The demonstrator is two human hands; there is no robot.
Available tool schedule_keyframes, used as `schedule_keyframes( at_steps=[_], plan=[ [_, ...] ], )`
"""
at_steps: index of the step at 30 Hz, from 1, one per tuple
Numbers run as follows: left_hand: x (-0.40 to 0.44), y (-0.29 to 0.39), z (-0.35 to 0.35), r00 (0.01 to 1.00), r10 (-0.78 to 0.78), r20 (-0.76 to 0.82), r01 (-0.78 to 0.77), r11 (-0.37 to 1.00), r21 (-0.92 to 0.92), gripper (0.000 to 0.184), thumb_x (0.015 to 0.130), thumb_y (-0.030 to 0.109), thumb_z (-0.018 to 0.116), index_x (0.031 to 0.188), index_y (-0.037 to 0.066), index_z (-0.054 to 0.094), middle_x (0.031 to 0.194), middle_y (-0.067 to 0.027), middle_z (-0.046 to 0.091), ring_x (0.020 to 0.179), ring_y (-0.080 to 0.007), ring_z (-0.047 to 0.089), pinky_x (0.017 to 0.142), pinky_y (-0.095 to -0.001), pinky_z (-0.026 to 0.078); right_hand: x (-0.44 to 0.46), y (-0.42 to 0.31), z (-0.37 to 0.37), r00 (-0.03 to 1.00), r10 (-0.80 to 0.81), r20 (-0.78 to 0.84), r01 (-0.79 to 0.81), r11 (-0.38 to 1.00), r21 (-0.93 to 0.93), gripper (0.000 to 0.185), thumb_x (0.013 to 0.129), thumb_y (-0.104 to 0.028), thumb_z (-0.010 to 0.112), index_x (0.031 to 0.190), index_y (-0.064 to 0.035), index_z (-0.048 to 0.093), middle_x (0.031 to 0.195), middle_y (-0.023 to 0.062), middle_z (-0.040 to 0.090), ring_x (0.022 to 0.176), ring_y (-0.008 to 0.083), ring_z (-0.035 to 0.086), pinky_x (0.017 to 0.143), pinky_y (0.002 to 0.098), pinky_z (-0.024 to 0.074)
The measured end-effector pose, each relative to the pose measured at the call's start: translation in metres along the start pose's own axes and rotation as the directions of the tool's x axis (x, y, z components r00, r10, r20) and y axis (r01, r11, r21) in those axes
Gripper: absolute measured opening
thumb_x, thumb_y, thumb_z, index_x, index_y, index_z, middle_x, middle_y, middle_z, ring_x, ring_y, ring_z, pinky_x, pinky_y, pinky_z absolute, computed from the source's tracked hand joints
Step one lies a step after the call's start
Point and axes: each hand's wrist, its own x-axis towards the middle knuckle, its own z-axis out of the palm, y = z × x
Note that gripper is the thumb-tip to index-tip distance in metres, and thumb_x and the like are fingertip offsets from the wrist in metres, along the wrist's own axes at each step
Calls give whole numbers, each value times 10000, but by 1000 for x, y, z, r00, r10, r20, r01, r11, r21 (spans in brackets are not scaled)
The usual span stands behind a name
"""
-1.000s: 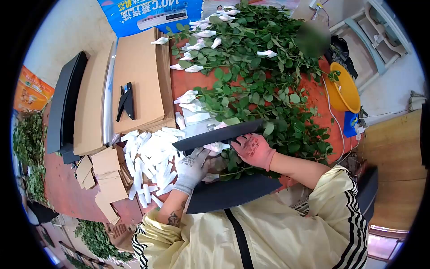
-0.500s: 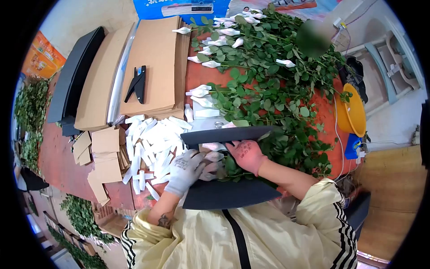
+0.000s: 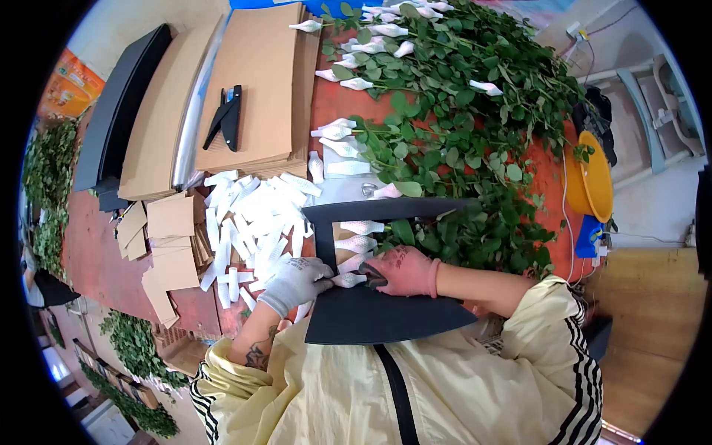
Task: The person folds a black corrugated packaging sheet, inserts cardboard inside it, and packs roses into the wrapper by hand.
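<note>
A black wrapping sheet (image 3: 386,319) lies open in front of me, its far flap (image 3: 393,210) standing up. Several roses with buds in white mesh sleeves lie in a column on it, such as this sleeved rose (image 3: 356,245). My left hand (image 3: 302,283), in a grey-white glove, has its fingers closed at the tip of the nearest sleeved bud (image 3: 347,279). My right hand (image 3: 404,271), in a pink glove, is curled around the stem end of that same rose; the stem itself is hidden under the palm.
Loose white mesh sleeves (image 3: 248,222) are heaped at left, beside small cardboard pieces (image 3: 172,237). A black stapler (image 3: 225,119) rests on stacked cardboard (image 3: 259,67). More leafy roses (image 3: 460,96) cover the back right. A yellow basin (image 3: 591,178) stands at the right edge.
My right hand has moved down toward me, from beside the far flap to the nearest rose. The left hand has shifted slightly left, uncovering the column of buds.
</note>
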Motion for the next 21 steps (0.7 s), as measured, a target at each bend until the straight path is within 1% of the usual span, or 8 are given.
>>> schedule_keyframes(
  at_steps=[2, 6, 8, 12, 15, 17, 19, 21],
  plan=[
    [5, 2, -2, 1000, 5, 30, -5, 1000, -19, 234, 815, 300, 587, 936, 111, 651, 909, -62, 616, 886, -249, 601, 759, -362, 467, 2, 11, 17, 984, -70, -165, 72, 997, 7, 452, 770, -346, 618, 1140, -106, 525, 939, 102, 632, 870, 279, 621, 759, 393, 485],
    [9, 2, -6, 999, 35, 15, -34, 998, -55, 229, 807, 312, 594, 906, 117, 664, 901, -62, 627, 856, -259, 609, 741, -365, 478, 7, 5, 8, 996, -62, -60, 60, 998, -32, 430, 760, -330, 629, 1115, -105, 538, 898, 101, 632, 865, 277, 619, 758, 389, 483],
    [8, 1, -4, 999, 36, 17, -36, 999, 0, 212, 814, 297, 583, 886, 111, 655, 900, -60, 621, 852, -258, 607, 733, -367, 478, 9, 1, 8, 998, -35, -42, 28, 986, -164, 422, 752, -305, 632, 1116, -110, 549, 869, 108, 632, 850, 277, 618, 746, 393, 482],
    [7, 1, -11, 996, 89, 14, -90, 993, 78, 212, 824, 300, 558, 876, 109, 634, 913, -47, 617, 856, -249, 611, 724, -373, 478, 17, 15, 30, 981, -128, -143, 117, 990, -81, 419, 751, -283, 623, 1117, -92, 553, 875, 116, 637, 852, 286, 617, 749, 404, 479],
    [4, 3, -13, 994, 100, 45, -104, 988, 110, 204, 825, 292, 557, 868, 107, 632, 895, -52, 618, 837, -255, 612, 709, -380, 473, 17, 15, 33, 982, -101, -160, 90, 993, -77, 444, 751, -282, 622, 1143, -87, 547, 878, 114, 639, 863, 288, 617, 756, 401, 480],
    [0, 0, -14, 992, 116, 42, -119, 987, 109, 203, 820, 289, 561, 855, 101, 630, 862, -60, 618, 822, -261, 611, 694, -385, 467, 17, 15, 29, 982, -103, -157, 95, 994, -60, 465, 755, -276, 618, 1174, -94, 537, 904, 116, 638, 883, 284, 612, 767, 396, 479],
    [-1, 3, -18, 992, 115, 59, -123, 981, 147, 195, 814, 280, 566, 849, 98, 627, 832, -66, 616, 809, -264, 610, 688, -394, 462, 18, 13, 24, 997, -62, -35, 61, 998, -31, 477, 758, -270, 613, 1195, -96, 526, 944, 119, 635, 908, 279, 606, 780, 391, 476],
    [-3, -2, -21, 993, 105, 62, -113, 985, 134, 192, 806, 276, 575, 846, 97, 632, 838, -66, 620, 812, -264, 612, 708, -391, 463, 19, 14, 27, 998, -55, -41, 54, 998, -26, 480, 762, -259, 608, 1204, -96, 519, 969, 116, 631, 926, 275, 601, 795, 384, 473]
  ],
)
